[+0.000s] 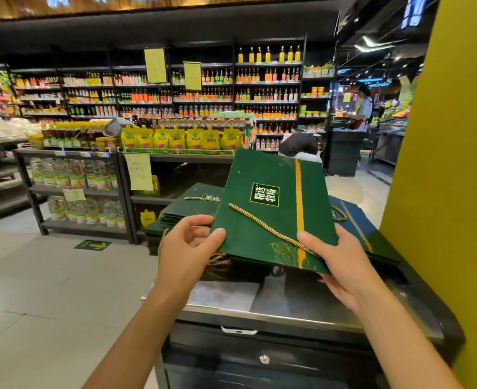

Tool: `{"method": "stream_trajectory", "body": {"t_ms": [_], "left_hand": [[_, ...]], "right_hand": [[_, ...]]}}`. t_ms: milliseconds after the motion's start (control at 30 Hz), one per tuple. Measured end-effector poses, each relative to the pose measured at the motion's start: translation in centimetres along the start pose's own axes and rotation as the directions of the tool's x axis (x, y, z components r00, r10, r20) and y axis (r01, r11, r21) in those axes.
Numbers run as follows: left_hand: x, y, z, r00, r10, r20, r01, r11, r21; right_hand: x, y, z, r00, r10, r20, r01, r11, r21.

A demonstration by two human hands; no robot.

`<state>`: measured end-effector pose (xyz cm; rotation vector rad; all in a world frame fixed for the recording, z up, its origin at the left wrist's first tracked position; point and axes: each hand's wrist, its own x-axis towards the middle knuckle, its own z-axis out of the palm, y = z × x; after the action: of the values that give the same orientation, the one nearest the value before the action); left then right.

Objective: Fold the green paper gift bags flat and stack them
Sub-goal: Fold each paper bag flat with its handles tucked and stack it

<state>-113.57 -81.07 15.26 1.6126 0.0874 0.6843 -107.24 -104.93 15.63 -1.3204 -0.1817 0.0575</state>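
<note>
A flat green paper gift bag [271,203] with a gold stripe, a label and a gold rope handle is held up over the counter, tilted away from me. My left hand [188,248] pinches its near left corner with thumb on top. Its near right corner is gripped by my right hand [341,259], the thumb lying on the gold stripe. Behind it to the left lies a stack of flat green bags [186,211]. More green bags [366,234] lie under and to the right of the held one.
A dark counter with a metal top [259,307] and a drawer stands below my hands. A yellow pillar [450,164] rises at the right. Store shelves [175,102] with bottles fill the back, and a low display rack [77,189] stands left. A person [362,108] stands far right.
</note>
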Motion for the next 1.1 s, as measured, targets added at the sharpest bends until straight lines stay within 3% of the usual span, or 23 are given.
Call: {"method": "stream_trajectory", "body": {"t_ms": [300,633,833,1100], "left_hand": [[-1.5,-2.3,5.5,0.944,-0.16,0.288,0.158,0.987,0.029],[-0.9,-5.3,8.7,0.953,-0.126,0.276,0.099,0.989,0.107],[-0.7,-6.5,7.8,0.971,-0.067,0.231,0.05,0.996,0.08],[-0.4,-7.1,7.8,0.981,-0.036,0.189,0.026,0.998,0.059]], "right_hand": [[-5.2,1.6,-8.1,0.999,0.001,-0.05,-0.01,0.986,-0.169],[-3.9,3.3,-11.0,0.981,-0.164,-0.099,0.068,0.779,-0.623],[-3.7,4.3,-11.3,0.963,-0.243,-0.115,0.12,0.772,-0.624],[-5.4,5.5,-11.8,0.913,-0.404,0.052,0.33,0.659,-0.677]]}}
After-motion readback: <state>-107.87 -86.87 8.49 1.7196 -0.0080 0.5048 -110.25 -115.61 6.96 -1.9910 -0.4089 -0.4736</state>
